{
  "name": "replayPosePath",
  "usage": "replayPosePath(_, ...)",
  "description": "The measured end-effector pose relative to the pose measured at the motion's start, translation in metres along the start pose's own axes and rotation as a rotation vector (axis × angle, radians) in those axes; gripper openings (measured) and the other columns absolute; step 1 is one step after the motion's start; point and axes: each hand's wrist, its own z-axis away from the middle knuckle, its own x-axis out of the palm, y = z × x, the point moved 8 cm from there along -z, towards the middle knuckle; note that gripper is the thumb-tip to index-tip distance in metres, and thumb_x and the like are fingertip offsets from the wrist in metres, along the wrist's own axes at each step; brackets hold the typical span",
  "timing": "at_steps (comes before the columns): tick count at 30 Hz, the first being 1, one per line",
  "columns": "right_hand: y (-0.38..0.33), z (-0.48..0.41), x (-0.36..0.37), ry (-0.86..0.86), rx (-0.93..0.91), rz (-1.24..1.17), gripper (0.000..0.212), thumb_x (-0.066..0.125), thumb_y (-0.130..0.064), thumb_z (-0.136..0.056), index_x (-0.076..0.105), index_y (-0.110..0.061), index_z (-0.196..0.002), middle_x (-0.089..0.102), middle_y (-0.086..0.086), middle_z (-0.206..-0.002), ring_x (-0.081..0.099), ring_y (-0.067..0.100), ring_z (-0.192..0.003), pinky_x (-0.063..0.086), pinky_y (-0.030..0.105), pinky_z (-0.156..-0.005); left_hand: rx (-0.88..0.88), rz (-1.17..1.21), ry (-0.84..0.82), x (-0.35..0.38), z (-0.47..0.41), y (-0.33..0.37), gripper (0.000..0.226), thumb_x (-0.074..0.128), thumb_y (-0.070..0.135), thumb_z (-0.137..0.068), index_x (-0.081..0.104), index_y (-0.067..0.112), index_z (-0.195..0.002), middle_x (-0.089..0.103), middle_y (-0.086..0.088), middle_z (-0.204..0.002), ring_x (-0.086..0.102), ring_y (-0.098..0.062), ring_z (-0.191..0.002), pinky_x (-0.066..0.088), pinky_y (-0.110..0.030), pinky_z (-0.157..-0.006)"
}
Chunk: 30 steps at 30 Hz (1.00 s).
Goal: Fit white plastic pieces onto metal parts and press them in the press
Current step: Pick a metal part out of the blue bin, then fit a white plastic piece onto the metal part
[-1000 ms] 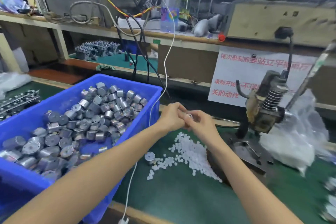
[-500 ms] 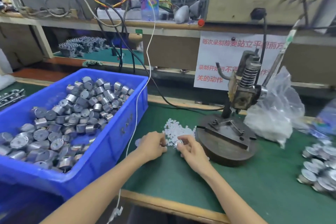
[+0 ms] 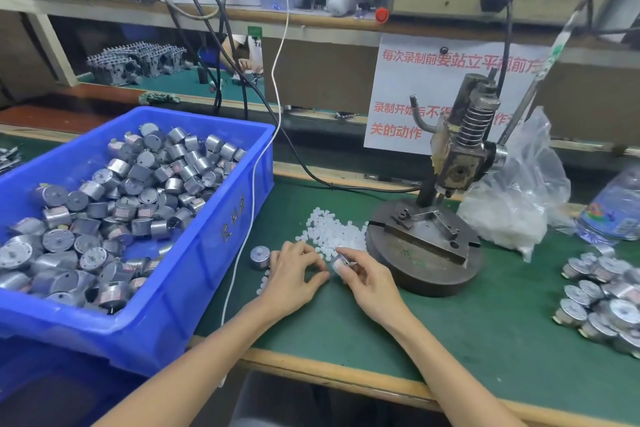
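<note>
Our right hand [image 3: 367, 284] pinches a metal part [image 3: 341, 263] beside our left hand [image 3: 294, 274] (hold unclear); white pieces [image 3: 329, 229] lie just beyond.

The bin [image 3: 214, 253] of metal parts [image 3: 114, 215] stands left of the plastic pieces [image 3: 332, 230], the press [image 3: 429, 246] right.

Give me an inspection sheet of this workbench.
Surface: green mat.
Job's things: blue crate of metal parts at left; white plastic pieces heaped beside the hand press; more metal parts at right.
Clutter: plastic bag, lying water bottle.
Hands: right hand holds a metal part; left hand at the pieces, pinch unclear.
Cables: white cable crosses the crate corner; black cable runs toward the press.
Surroundings: shelf, notice in red characters.
</note>
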Motion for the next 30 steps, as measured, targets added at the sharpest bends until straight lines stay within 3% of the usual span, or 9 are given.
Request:
replayPosePath(10, -0.006, -0.004, 0.005, -0.007, -0.070, 0.170, 0.024, 0.062, -0.021, -0.091, 0.065, -0.013, -0.113, 0.061, -0.007, -0.096, 0.054, -0.006, -0.078, 0.035, 0.003, -0.073, -0.008, -0.001, 0.103, -0.006, 0.003, -0.001, 0.010, 0.053, 0.017, -0.090, 0.063, 0.015, -0.094, 0.057, 0.003, -0.094, 0.045, -0.019, -0.099, 0.025, -0.030, -0.081)
replayPosePath(17, -0.013, -0.004, 0.007, -0.019, -0.120, 0.219, 0.026, 0.060, -0.020, -0.092, 0.063, -0.010, -0.116, 0.065, 0.002, -0.105, 0.056, 0.010, -0.089, 0.036, 0.004, -0.076, -0.021, 0.049, 0.118, -0.009, 0.006, -0.002, 0.007, 0.060, 0.014, -0.084, 0.065, 0.014, -0.087, 0.058, 0.004, -0.087, 0.046, -0.020, -0.095, 0.027, -0.030, -0.078)
replayPosePath(26, -0.024, 0.002, 0.013, -0.055, -0.267, 0.316, 0.031, 0.054, -0.012, -0.094, 0.058, -0.008, -0.125, 0.061, 0.005, -0.103, 0.055, 0.016, -0.094, 0.035, 0.015, -0.082, -0.013, 0.044, 0.111, -0.010, 0.006, -0.001, 0.007, 0.060, 0.015, -0.084, 0.067, 0.015, -0.087, 0.059, 0.003, -0.088, 0.046, -0.019, -0.095, 0.023, -0.026, -0.074)
replayPosePath(30, -0.030, 0.007, 0.018, -0.078, -0.319, 0.386, 0.034, 0.052, -0.014, -0.096, 0.054, -0.010, -0.130, 0.057, 0.009, -0.112, 0.059, 0.021, -0.094, 0.047, 0.033, -0.082, -0.008, 0.046, 0.099, -0.010, 0.007, 0.001, 0.008, 0.059, 0.015, -0.085, 0.066, 0.017, -0.088, 0.058, 0.003, -0.090, 0.045, -0.019, -0.096, 0.022, -0.025, -0.075)
